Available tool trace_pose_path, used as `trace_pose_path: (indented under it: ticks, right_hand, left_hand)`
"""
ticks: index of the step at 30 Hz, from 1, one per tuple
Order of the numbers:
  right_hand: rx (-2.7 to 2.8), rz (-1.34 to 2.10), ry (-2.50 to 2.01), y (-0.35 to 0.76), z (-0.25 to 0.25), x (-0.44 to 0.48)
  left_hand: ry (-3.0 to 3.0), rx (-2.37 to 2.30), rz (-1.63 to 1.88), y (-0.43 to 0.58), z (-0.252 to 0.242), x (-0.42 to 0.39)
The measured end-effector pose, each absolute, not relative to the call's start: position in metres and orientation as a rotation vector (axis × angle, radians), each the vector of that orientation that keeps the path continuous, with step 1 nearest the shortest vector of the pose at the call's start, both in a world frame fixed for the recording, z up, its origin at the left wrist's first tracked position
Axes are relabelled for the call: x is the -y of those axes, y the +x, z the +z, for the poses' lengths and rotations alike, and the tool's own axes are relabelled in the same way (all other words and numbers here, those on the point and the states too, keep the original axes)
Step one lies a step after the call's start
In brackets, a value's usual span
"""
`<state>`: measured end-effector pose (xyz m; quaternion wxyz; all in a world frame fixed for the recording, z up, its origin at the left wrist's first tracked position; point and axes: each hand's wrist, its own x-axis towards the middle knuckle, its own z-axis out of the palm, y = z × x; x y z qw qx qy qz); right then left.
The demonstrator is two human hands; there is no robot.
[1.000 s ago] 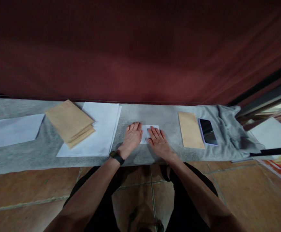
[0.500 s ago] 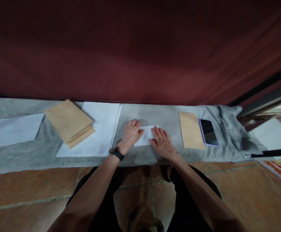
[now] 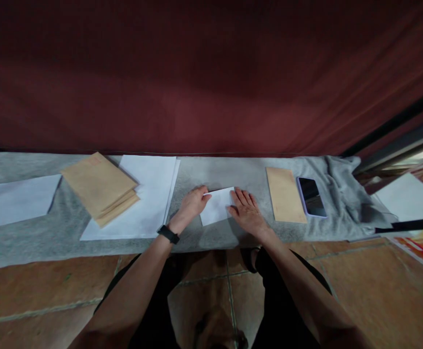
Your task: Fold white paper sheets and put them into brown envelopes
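A small folded sheet of white paper (image 3: pixel 216 207) lies on the grey cloth between my hands. My left hand (image 3: pixel 193 202), with a dark watch on its wrist, pinches the paper's upper left corner between thumb and fingers. That edge looks slightly lifted from the cloth. My right hand (image 3: pixel 246 209) lies flat at the paper's right side, fingers stretched out over its edge. Right of it rests a single brown envelope (image 3: pixel 287 195). To the left, a stack of brown envelopes (image 3: pixel 98 186) sits partly on large white sheets (image 3: pixel 153 194).
A phone (image 3: pixel 311 197) in a pale purple case lies beyond the single envelope. At the far left is another white sheet (image 3: pixel 15 201). The grey cloth (image 3: pixel 229 169) covers a long narrow surface before a dark red panel (image 3: pixel 196 97). Tiled floor (image 3: pixel 364 281) lies below.
My left hand has gone from resting on the paper to pinching its corner. The paper has tilted and shows more of its face. My right hand remains flat at its side.
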<state>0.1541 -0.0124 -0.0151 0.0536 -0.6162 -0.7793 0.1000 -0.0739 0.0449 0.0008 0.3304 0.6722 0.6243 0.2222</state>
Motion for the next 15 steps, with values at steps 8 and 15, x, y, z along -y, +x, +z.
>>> trace_pose_path:
  ticks: [8,15]
  right_hand:
    - [2.002,0.404,-1.92,0.171,-0.019,-0.007]
    - [1.276,1.099,-1.581,0.162,-0.015,-0.021]
  left_hand:
    - [1.418,-1.454,0.843,-0.086,0.002,-0.052]
    - [1.095,-1.27,0.94,-0.083,0.012,-0.043]
